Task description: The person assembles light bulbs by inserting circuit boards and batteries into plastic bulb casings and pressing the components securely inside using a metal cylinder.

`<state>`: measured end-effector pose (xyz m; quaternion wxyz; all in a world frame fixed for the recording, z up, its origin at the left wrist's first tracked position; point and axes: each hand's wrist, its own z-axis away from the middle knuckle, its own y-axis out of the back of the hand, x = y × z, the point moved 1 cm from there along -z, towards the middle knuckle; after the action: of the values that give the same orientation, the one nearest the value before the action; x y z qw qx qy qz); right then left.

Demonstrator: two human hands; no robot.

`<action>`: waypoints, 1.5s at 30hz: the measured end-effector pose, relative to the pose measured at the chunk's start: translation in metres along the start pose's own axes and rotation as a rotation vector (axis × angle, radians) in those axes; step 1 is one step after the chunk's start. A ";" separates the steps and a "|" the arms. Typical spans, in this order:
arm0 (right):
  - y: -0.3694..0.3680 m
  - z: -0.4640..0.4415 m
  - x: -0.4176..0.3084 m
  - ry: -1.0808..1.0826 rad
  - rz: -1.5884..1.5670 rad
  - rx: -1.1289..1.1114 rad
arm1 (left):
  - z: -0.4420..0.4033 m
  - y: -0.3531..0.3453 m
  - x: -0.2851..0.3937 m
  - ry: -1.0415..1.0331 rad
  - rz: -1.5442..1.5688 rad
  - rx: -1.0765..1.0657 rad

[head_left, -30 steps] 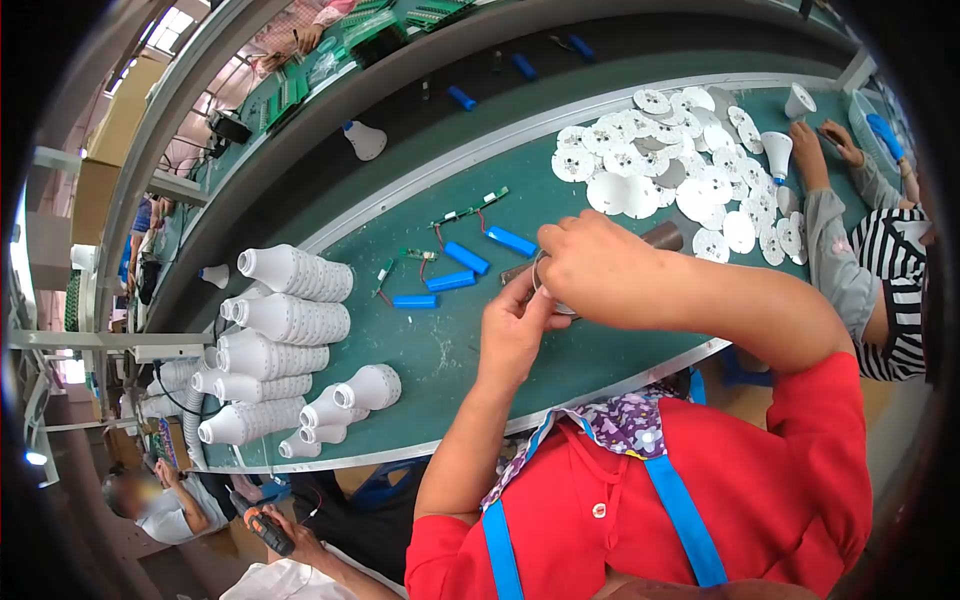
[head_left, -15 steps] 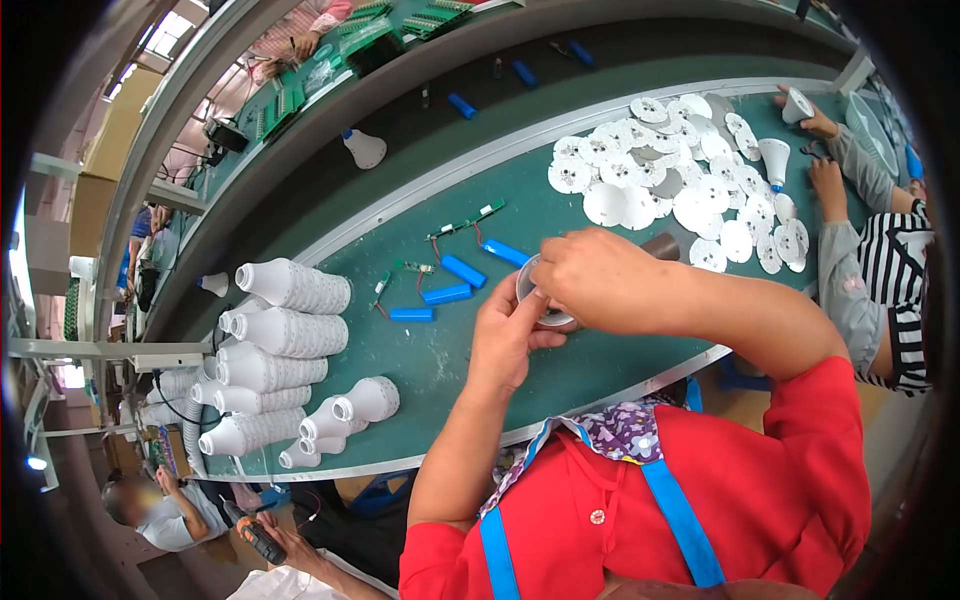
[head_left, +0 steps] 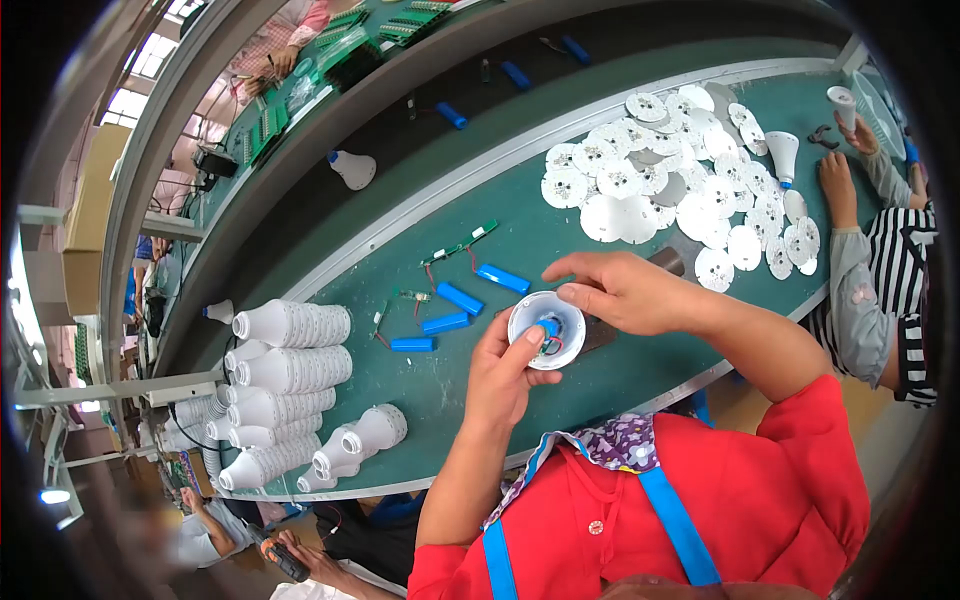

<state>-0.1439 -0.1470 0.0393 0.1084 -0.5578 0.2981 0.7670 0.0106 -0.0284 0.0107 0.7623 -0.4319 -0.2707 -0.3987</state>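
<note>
My left hand (head_left: pixel 498 378) grips a white bulb housing (head_left: pixel 568 322), its open mouth turned up toward me. Inside the housing sit a blue cylindrical battery (head_left: pixel 546 328) and thin red wires. To the right of the rim is my right hand (head_left: pixel 632 292), fingers apart and holding nothing. Just beyond the housing on the green bench lie several blue batteries (head_left: pixel 460 298), some wired to narrow green circuit boards (head_left: pixel 465 243). A dark block (head_left: pixel 598 334) is partly hidden beneath my right hand.
Stacked white bulb housings (head_left: pixel 290 370) stand at the left of the bench (head_left: pixel 400 380). Round white LED boards (head_left: pixel 620 178) are heaped at the back right. At right a co-worker's hand holds a white housing (head_left: pixel 842 103). Another person at lower left holds a power screwdriver (head_left: pixel 280 556).
My right hand has drawn back from the housing mouth toward the right and its fingers have spread. The housing, still in my left hand, now shows its inside.
</note>
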 end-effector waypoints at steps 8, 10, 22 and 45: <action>0.011 0.000 -0.008 0.378 0.169 0.119 | 0.000 0.000 -0.002 0.005 0.045 -0.023; 0.013 -0.004 -0.011 0.666 0.406 0.110 | 0.000 0.001 -0.002 -0.003 0.045 -0.021; -0.005 -0.014 -0.037 0.633 0.916 -0.082 | 0.002 0.000 -0.003 -0.042 0.110 -0.067; -0.016 -0.006 -0.013 -0.493 -0.579 -0.398 | 0.000 0.000 -0.005 0.020 0.120 -0.017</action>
<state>-0.1268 -0.1351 0.0444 0.2774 -0.4286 -0.0595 0.8578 0.0080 -0.0268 0.0067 0.7839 -0.4497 -0.2333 -0.3589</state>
